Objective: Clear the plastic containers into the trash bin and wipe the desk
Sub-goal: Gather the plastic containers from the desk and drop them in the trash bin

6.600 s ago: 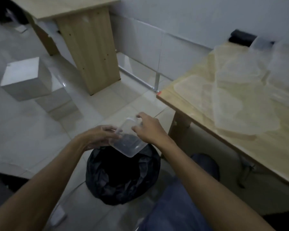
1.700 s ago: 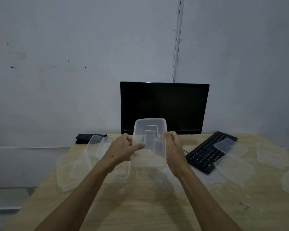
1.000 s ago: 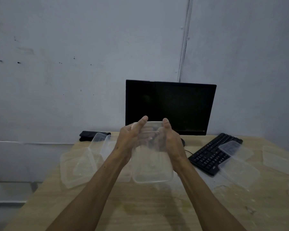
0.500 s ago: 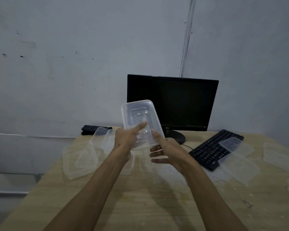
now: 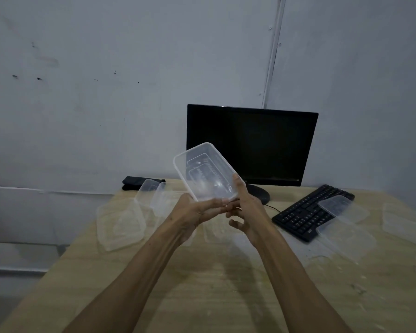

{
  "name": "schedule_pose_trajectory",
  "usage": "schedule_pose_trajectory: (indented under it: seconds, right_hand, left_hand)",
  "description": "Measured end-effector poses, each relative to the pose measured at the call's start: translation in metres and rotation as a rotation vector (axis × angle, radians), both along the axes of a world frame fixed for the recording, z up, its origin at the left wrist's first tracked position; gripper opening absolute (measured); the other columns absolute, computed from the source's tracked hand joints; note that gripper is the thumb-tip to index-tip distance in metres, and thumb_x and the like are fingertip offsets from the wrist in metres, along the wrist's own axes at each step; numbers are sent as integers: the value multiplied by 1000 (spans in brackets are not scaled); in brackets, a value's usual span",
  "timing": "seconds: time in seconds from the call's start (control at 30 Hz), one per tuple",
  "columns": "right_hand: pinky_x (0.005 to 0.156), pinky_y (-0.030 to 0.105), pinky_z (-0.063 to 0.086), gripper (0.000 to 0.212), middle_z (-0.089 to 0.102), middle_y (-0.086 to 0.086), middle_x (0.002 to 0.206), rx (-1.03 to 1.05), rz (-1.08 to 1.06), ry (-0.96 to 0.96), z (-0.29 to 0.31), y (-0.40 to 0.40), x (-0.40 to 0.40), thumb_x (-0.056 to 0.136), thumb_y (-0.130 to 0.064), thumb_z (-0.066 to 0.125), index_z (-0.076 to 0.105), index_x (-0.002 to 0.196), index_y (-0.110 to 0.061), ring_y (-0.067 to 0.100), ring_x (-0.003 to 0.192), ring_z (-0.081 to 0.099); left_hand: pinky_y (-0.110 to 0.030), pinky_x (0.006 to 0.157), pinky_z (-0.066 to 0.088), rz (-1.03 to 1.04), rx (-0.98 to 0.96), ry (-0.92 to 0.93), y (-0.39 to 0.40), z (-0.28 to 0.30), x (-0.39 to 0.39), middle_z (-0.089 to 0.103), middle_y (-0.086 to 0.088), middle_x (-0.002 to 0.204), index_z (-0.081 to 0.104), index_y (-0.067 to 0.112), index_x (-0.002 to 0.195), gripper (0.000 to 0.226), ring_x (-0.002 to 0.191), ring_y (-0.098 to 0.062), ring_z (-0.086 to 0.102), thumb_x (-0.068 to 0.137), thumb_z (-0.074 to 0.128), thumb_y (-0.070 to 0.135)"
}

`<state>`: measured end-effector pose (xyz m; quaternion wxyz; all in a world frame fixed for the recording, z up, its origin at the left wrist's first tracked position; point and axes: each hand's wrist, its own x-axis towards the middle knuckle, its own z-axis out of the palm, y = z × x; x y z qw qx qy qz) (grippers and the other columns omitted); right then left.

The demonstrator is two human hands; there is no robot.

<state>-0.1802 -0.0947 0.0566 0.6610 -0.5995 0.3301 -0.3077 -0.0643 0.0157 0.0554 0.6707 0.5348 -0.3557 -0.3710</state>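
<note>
I hold a clear rectangular plastic container (image 5: 203,173) up above the wooden desk (image 5: 202,289), tilted with its open side toward me. My left hand (image 5: 192,211) grips its near end from below. My right hand (image 5: 246,205) has its thumb along the container's right rim and fingers under the near end. More clear containers lie on the desk: one at the left (image 5: 120,224), two near the back left (image 5: 151,193), two over the keyboard (image 5: 339,210), and others at the right (image 5: 404,222). The trash bin is out of view.
A black monitor (image 5: 251,145) stands at the back of the desk, with a black keyboard (image 5: 296,216) to its right. A dark folded cloth (image 5: 139,182) lies at the back left corner. A grey wall rises behind. The desk's left edge drops to the floor.
Since I held a container over the bin, I turned back to the desk and picked up this one. In the last half second my right thumb reached its rim and it tilted further.
</note>
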Motion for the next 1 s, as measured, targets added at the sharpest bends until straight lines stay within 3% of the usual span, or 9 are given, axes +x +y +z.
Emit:
schedule_pose_trajectory:
  seconds: [0.13, 0.23, 0.33, 0.43, 0.57, 0.7, 0.77, 0.87, 1.0]
  right_hand:
    - [72, 35, 55, 78, 71, 7, 88, 37, 25, -11, -1, 3, -1, 89, -79, 49, 73, 105, -6, 17, 77, 66]
    - [71, 34, 56, 69, 71, 9, 90, -15, -9, -6, 2, 5, 2, 95, -70, 52, 73, 102, -5, 18, 80, 67]
    - [76, 34, 57, 67, 71, 10, 88, -140, 49, 7, -3, 16, 9, 101, -66, 44, 71, 101, -5, 19, 81, 68]
    - [81, 36, 55, 64, 69, 10, 90, -148, 154, -20, -12, 29, 14, 105, -60, 40, 71, 105, -3, 19, 83, 67]
    - [89, 40, 59, 56, 74, 13, 108, -49, 208, -41, -13, 38, 19, 105, -58, 43, 71, 111, -10, 24, 96, 72]
    - [95, 44, 61, 45, 77, 17, 111, 226, 146, -274, 1, 29, 19, 100, -47, 63, 68, 120, -7, 29, 100, 76]
    - [94, 43, 61, 45, 77, 19, 112, 271, 138, -329, 4, 29, 21, 96, -37, 71, 64, 124, -3, 30, 102, 77]
    - [104, 48, 56, 52, 73, 22, 122, 242, 198, -328, -2, 40, 27, 94, -26, 76, 56, 133, 1, 34, 112, 73]
    - [104, 45, 56, 51, 73, 18, 123, 224, 203, -282, -8, 52, 32, 91, -37, 78, 63, 128, -5, 30, 120, 69]
  left_hand:
    - [-23, 83, 60, 22, -26, 65, 8, -3, 6, 76, -24, 108, 66, -11, 116, 41, 102, -32, 76, 83, 81, 8]
    - [-37, 92, 61, 87, -103, 156, 11, -6, 12, 73, -24, 118, 55, -8, 129, 61, 105, -36, 75, 80, 86, 11]
    - [-38, 88, 62, 207, -153, 119, 14, -10, 16, 71, -22, 122, 57, 3, 130, 67, 104, -31, 75, 77, 90, 27]
    - [-36, 89, 62, 291, -171, 134, 19, -9, 22, 66, -22, 127, 52, -3, 138, 88, 103, -26, 76, 72, 93, 38]
    - [-32, 82, 62, 277, -116, 63, 34, -4, 35, 64, -36, 122, 64, -11, 121, 67, 91, -28, 75, 75, 87, 32]
    - [-35, 78, 64, 206, -40, 74, 47, 4, 43, 59, -41, 125, 65, -8, 121, 61, 95, -37, 68, 82, 84, 35]
    - [-38, 79, 65, 220, -8, 93, 51, 8, 41, 66, -36, 120, 67, 4, 120, 43, 93, -35, 70, 92, 75, 35]
    - [-46, 90, 62, 176, -7, 65, 57, 7, 33, 76, -13, 116, 64, 23, 119, 30, 102, -31, 75, 92, 76, 27]
    - [-46, 93, 61, 238, 0, 81, 71, 3, 37, 76, -14, 113, 62, 10, 126, 42, 98, -33, 76, 88, 79, 11]
